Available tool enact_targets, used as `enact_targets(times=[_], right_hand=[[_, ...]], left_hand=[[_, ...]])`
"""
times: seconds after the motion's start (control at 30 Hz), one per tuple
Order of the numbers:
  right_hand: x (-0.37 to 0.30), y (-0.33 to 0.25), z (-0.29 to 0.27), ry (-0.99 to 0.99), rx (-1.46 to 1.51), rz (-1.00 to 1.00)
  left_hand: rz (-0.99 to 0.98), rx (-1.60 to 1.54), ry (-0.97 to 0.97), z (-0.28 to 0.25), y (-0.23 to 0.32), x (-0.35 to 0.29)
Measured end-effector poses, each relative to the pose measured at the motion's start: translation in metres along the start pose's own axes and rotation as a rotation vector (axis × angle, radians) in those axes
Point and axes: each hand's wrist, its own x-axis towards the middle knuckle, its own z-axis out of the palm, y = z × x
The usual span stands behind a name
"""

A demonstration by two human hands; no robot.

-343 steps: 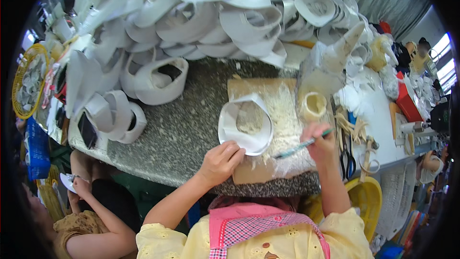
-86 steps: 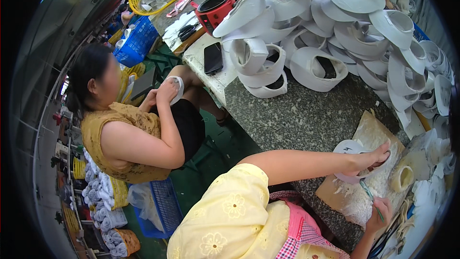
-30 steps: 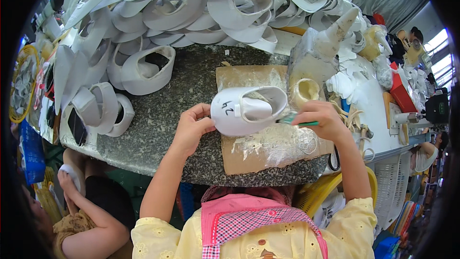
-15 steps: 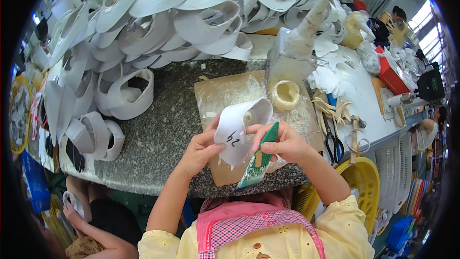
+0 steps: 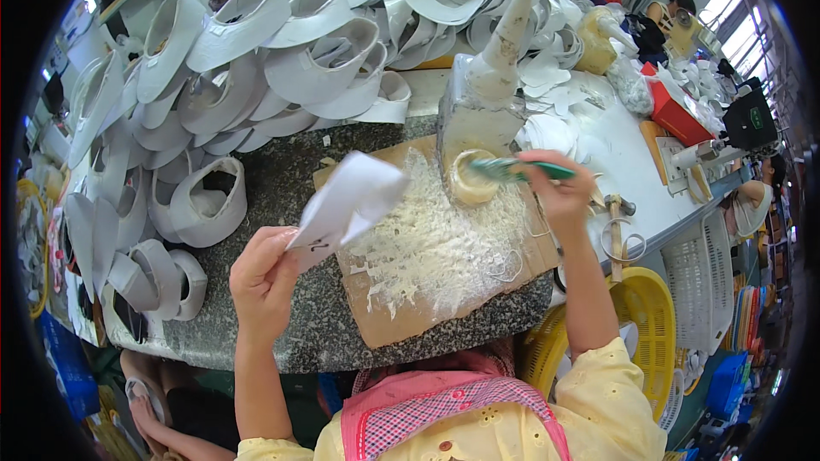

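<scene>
My left hand (image 5: 263, 277) is closed on the lower end of a white curved band (image 5: 354, 196), blurred by motion and tilted up over the worktop. A black mark shows near my fingers. Out to the right, my right hand (image 5: 559, 188) grips a flat green tool (image 5: 519, 171), whose far end is in the mouth of a cream-crusted pot (image 5: 472, 195). What the pot contains is hard to make out. The pot stands against a pale block (image 5: 478, 107) with an upright spout-like top. Below lies a cardboard sheet (image 5: 376, 324), smeared with dried whitish paste.
Piles of white visor-shaped pieces (image 5: 329, 64) cover the back and left of the speckled stone worktop (image 5: 282, 329). A hammer (image 5: 617, 226) and a white ring (image 5: 622, 241) lie at right, above a yellow basket (image 5: 658, 333). Another person's hand (image 5: 149, 418) shows at lower left.
My left hand has moved left with the white band, away from the right hand. My right hand has carried the green tool up and right, its end now in the pot.
</scene>
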Motion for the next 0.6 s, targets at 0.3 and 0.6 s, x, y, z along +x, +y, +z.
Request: enact_targets(times=[0.3, 0.6], right_hand=[[-0.044, 0.024, -0.028, 0.310, 0.324, 0.292], [-0.049, -0.018, 0.066, -0.178, -0.005, -0.353]], left_hand=[[-0.050, 0.129, -0.020, 0.004, 0.010, 0.006], [-0.001, 0.464, -0.172, 0.038, 0.014, 0.052]])
